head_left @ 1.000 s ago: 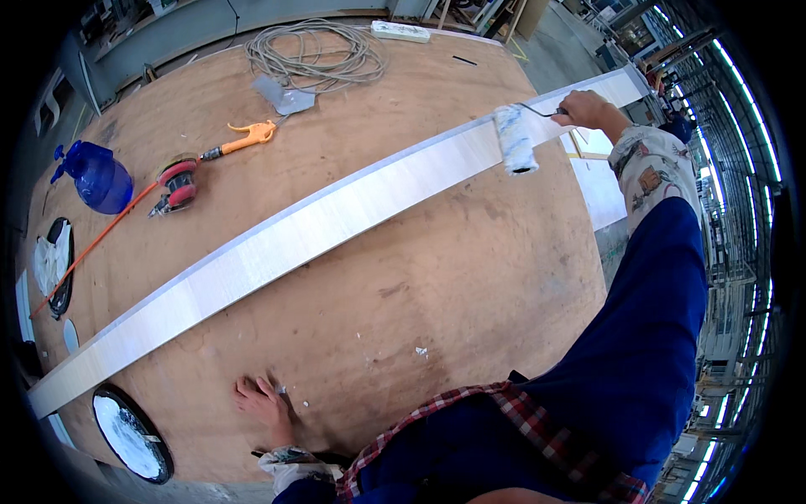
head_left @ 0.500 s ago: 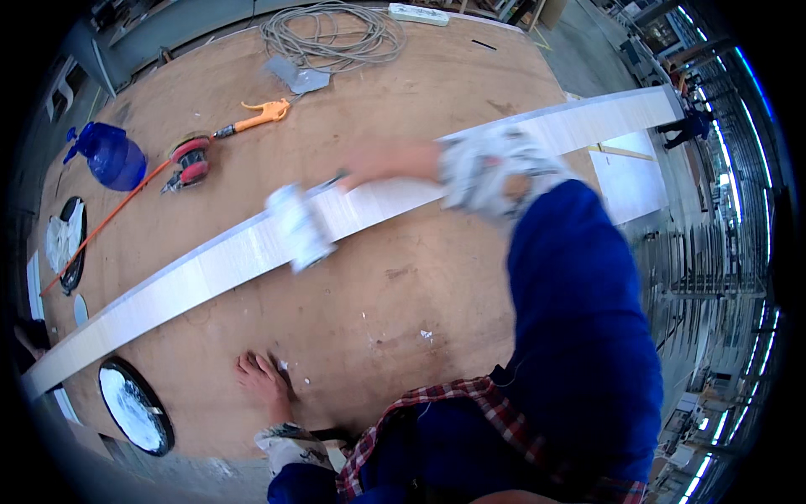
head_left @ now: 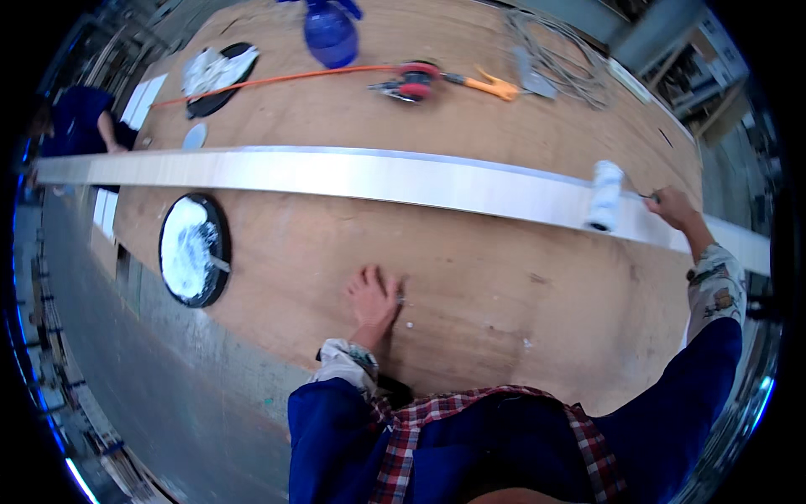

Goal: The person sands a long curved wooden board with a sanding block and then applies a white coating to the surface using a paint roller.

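Note:
A paint roller (head_left: pixel 606 197) with a white sleeve rests across a long pale board (head_left: pixel 361 173) toward its right part. Its handle is in my right hand (head_left: pixel 675 210), whose fingers are wrapped round it. My left hand (head_left: pixel 374 304) lies flat on the brown wooden tabletop (head_left: pixel 470 286), fingers spread, nearer to me than the board. Left of that hand stands a round black tray (head_left: pixel 222 239) with white paint in it. The board spans the whole table and runs past both ends.
Beyond the board are a blue spray bottle (head_left: pixel 331 35), a red sander (head_left: pixel 417 81), an orange air gun (head_left: pixel 491 85), an orange hose (head_left: pixel 294 78), coiled cable (head_left: pixel 558 50) and a black lid with white cloth (head_left: pixel 220 70). At the far left another person (head_left: pixel 80 122) touches the board's end.
My view has swung toward the left. The roller has moved rightward along the board with my right hand. My left hand still rests on the tabletop.

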### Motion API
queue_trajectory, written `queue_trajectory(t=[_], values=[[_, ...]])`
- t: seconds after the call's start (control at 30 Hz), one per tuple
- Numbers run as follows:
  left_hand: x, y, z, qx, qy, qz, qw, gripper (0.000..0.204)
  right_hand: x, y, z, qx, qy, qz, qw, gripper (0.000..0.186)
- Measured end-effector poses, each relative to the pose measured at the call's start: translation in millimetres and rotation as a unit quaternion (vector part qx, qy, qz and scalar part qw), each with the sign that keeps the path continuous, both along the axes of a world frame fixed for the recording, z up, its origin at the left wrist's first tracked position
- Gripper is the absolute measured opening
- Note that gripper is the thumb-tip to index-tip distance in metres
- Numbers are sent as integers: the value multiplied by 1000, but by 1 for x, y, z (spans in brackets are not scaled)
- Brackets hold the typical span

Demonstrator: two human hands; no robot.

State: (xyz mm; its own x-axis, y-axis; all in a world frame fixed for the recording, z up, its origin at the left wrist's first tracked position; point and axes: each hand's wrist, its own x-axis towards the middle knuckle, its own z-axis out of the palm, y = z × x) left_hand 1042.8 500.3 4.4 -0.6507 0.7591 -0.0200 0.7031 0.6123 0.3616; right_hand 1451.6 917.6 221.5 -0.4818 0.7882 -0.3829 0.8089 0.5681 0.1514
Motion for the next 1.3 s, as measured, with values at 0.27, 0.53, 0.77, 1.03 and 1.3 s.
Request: queue_trajectory(t=[0.27, 0.53, 0.77, 1.03, 1.3], values=[[-13, -5, 18, 30, -117, -36, 992, 51, -430, -111, -99, -138, 86, 190, 968, 52], [-51, -43, 1, 237, -302, -186, 904, 41, -730, -209, -113, -201, 169, 145, 954, 46], [-251, -148, 8, 201, -273, -278, 899, 34, -489, -157, -64, -98, 9, 47, 994, 38], [-284, -152, 0, 183, -188, -325, 909, 53, -579, -181, -51, -130, -6, 42, 991, 48], [-292, -154, -1, 180, -184, -319, 912, 53, -888, -262, -88, -164, 254, 186, 935, 56]])
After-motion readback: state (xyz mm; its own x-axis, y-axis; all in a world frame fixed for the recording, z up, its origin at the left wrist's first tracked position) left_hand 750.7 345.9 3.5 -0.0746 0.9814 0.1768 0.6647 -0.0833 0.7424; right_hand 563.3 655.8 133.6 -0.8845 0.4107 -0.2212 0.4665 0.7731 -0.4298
